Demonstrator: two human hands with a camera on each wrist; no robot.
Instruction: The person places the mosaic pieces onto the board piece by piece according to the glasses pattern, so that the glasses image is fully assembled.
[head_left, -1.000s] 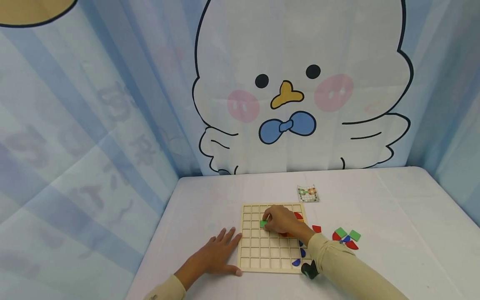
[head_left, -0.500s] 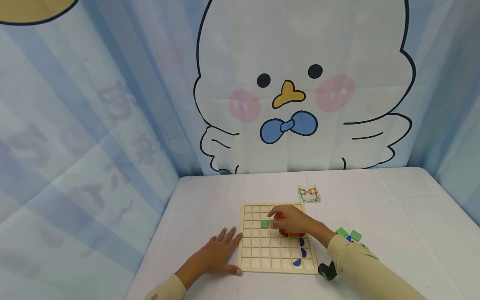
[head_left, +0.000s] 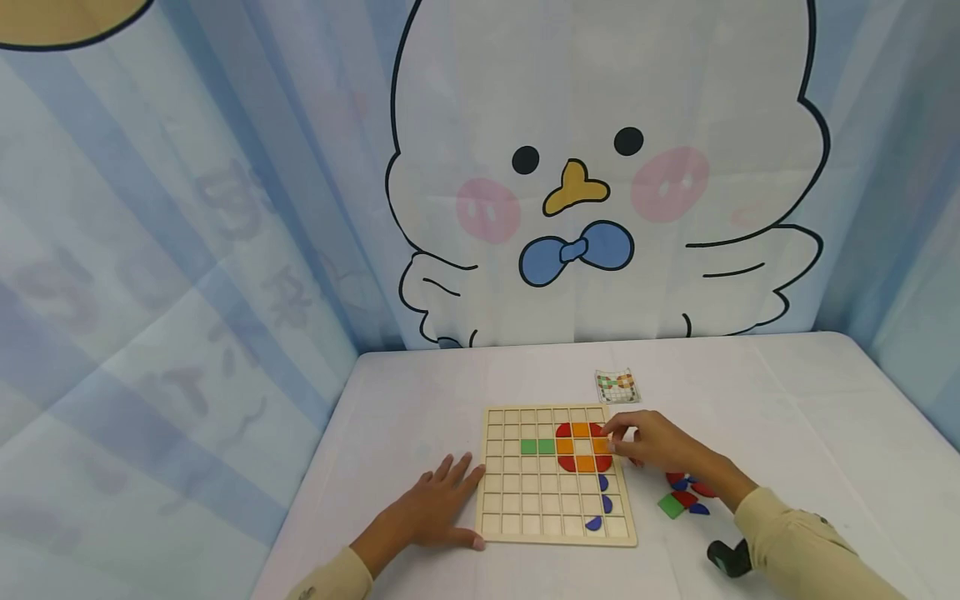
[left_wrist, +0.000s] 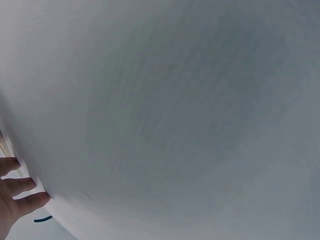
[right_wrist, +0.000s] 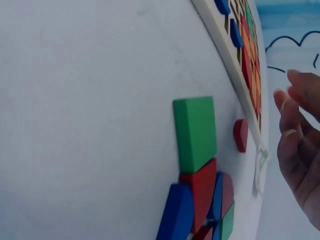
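A wooden grid board (head_left: 525, 533) lies on the white table. Two green squares (head_left: 537, 447) sit side by side in its upper part, touching a ring of red and orange pieces (head_left: 585, 463). Down the right side are several blue pieces (head_left: 593, 523). My left hand (head_left: 437, 510) rests spread on the table, with fingertips and thumb at the board's left edge; its fingers (left_wrist: 25, 200) also show in the left wrist view. My right hand (head_left: 660, 442) hovers over the board's upper right edge. In the right wrist view this hand (right_wrist: 302, 145) has relaxed, bent fingers and no piece visible between them.
Loose red, blue and green pieces (head_left: 671, 506) lie right of the board, partly behind my right forearm. In the right wrist view a red piece (right_wrist: 241, 135) lies near the board. A small pattern card (head_left: 617, 387) is behind the board. Printed curtains hang around the table.
My right hand has moved right, from the green squares to the board's right edge. A second green square now shows beside the first. My left hand has stayed in place.
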